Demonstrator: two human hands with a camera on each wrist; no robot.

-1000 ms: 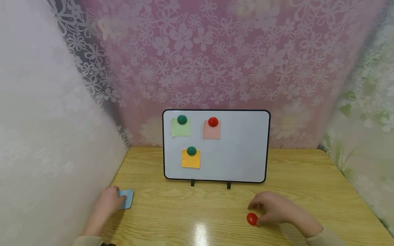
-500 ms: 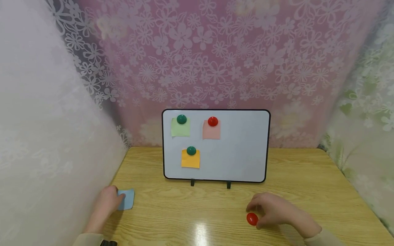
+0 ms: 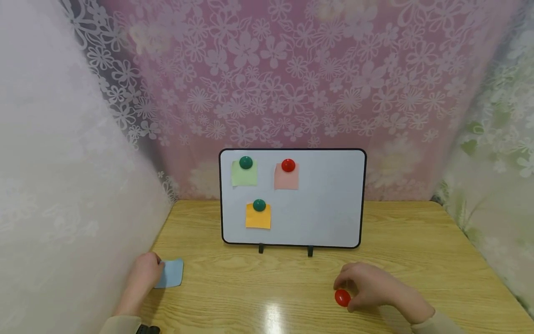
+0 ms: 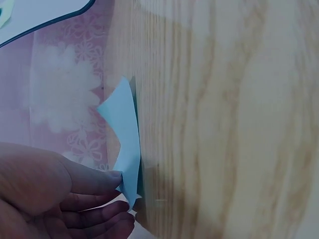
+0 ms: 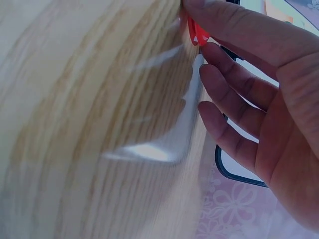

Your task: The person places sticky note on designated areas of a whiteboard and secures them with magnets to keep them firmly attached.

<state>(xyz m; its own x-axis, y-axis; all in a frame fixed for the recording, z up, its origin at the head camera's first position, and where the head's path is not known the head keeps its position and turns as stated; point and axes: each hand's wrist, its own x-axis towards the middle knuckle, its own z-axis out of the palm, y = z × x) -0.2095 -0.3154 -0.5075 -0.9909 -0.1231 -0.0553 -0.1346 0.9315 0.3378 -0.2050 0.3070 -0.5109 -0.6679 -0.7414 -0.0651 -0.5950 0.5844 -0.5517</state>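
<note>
At the left of the table, my left hand (image 3: 143,278) pinches a light blue sticky note (image 3: 172,273) by one edge. In the left wrist view the thumb lies on one face of the curved note (image 4: 127,134), with fingers behind it. My right hand (image 3: 373,286) is at the front right, holding a round red magnet (image 3: 342,298) between thumb and index finger, low at the tabletop. From the right wrist the red magnet (image 5: 198,34) shows between those fingertips, while the other fingers are bent loosely below.
A whiteboard (image 3: 321,199) on small black feet (image 3: 310,251) stands on the wooden table (image 3: 233,287). It bears a green note (image 3: 244,177) and an orange note (image 3: 258,220) under green magnets, plus a pink note (image 3: 286,180) under a red magnet. Patterned curtains (image 3: 283,93) surround the table.
The blue note has turned slightly and shows more beyond my left fingers, which have shifted on its edge. My right fingers have closed in a little around the red magnet, which stays nearly in place.
</note>
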